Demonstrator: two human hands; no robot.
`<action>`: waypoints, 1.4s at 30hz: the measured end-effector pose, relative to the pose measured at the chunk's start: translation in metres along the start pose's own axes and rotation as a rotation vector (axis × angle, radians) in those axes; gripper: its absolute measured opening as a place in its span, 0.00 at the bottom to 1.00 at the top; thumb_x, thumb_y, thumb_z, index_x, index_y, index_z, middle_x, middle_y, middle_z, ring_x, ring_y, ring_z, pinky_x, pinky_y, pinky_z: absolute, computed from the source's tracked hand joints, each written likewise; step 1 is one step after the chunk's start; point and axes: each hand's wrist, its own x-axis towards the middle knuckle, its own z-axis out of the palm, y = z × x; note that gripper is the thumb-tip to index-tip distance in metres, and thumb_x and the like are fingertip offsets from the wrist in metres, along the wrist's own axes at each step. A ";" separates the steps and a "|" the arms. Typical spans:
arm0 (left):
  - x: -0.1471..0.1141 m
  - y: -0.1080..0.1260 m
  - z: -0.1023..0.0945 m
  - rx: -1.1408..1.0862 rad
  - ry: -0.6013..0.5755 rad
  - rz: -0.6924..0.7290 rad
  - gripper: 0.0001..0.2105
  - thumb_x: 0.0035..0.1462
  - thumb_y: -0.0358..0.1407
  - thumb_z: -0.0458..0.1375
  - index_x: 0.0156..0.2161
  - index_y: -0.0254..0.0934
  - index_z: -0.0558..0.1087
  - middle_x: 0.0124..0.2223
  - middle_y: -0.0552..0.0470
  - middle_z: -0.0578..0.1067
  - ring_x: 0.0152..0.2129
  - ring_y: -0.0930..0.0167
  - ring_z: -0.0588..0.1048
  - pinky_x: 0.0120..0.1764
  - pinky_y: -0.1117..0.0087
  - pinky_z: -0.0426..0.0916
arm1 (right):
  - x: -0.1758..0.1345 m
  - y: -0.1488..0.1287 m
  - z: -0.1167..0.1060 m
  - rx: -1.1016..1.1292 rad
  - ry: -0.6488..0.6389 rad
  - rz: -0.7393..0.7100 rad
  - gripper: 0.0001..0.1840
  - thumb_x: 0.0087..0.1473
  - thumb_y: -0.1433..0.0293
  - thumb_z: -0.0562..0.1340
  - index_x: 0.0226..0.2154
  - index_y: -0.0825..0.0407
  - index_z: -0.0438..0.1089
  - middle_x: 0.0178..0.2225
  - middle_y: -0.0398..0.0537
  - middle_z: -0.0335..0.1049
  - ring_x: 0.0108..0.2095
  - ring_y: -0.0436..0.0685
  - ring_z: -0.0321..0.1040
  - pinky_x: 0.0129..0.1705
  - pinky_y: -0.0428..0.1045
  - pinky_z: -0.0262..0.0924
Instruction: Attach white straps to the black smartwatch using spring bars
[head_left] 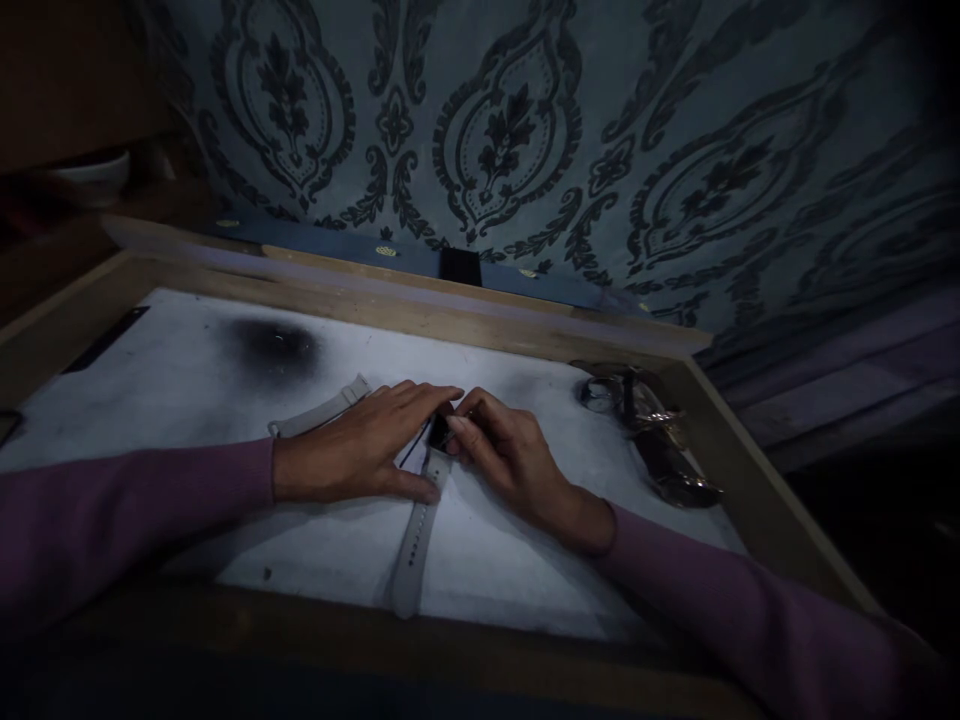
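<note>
A wristwatch with a dark case point(441, 434) and a pale strap point(411, 565) lies on the white tray floor, the holed strap end toward me. My left hand point(364, 442) reaches over it from the left, thumb pressed on the strap near the case and fingers stretched along the far side, steadying it. Closed in a pinch, my right hand point(510, 455) has its thumb and forefinger at the case's far right edge; what lies between the tips is hidden. A thin dark stick point(415, 445) shows beneath my left hand. Another pale strap point(322, 412) lies behind that hand.
A wooden-rimmed tray point(420, 310) surrounds the work surface. Several watches point(645, 420) lie in a heap at its right side. A dark flat strip point(109, 338) rests at the left. Patterned fabric point(510, 130) rises behind the tray, and a white bowl point(97, 178) stands far left.
</note>
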 end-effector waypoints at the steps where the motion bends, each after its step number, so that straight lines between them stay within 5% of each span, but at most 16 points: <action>1: 0.000 0.000 0.000 0.003 -0.002 -0.001 0.42 0.53 0.39 0.70 0.67 0.41 0.52 0.60 0.39 0.67 0.56 0.55 0.67 0.56 0.51 0.63 | 0.000 0.000 0.000 -0.020 -0.003 -0.020 0.07 0.67 0.70 0.54 0.34 0.49 0.61 0.23 0.38 0.66 0.20 0.48 0.63 0.24 0.45 0.59; 5: 0.001 0.000 0.001 0.011 0.000 0.005 0.42 0.53 0.38 0.70 0.66 0.42 0.51 0.59 0.40 0.67 0.55 0.57 0.67 0.56 0.52 0.63 | 0.000 -0.001 0.000 -0.065 -0.004 -0.090 0.06 0.66 0.71 0.55 0.35 0.50 0.61 0.25 0.39 0.65 0.22 0.48 0.63 0.25 0.45 0.58; 14: -0.001 -0.002 0.002 0.021 0.007 0.011 0.43 0.54 0.40 0.70 0.67 0.45 0.49 0.59 0.40 0.66 0.55 0.56 0.67 0.56 0.51 0.63 | 0.000 0.003 0.002 0.078 0.008 0.050 0.08 0.66 0.67 0.56 0.33 0.49 0.61 0.23 0.38 0.68 0.19 0.48 0.63 0.23 0.45 0.59; 29: 0.001 0.001 0.000 0.016 0.000 -0.006 0.44 0.53 0.39 0.70 0.67 0.44 0.49 0.60 0.40 0.66 0.55 0.57 0.67 0.56 0.52 0.63 | 0.000 0.000 0.000 0.076 0.003 0.069 0.09 0.66 0.67 0.55 0.33 0.49 0.61 0.23 0.39 0.68 0.19 0.48 0.63 0.22 0.45 0.58; 42: 0.001 -0.001 0.002 0.024 0.006 -0.016 0.43 0.51 0.39 0.71 0.66 0.45 0.51 0.61 0.40 0.66 0.57 0.55 0.66 0.57 0.50 0.63 | 0.001 0.000 0.000 -0.006 0.014 -0.023 0.08 0.65 0.71 0.55 0.32 0.49 0.59 0.23 0.38 0.63 0.22 0.48 0.62 0.26 0.45 0.59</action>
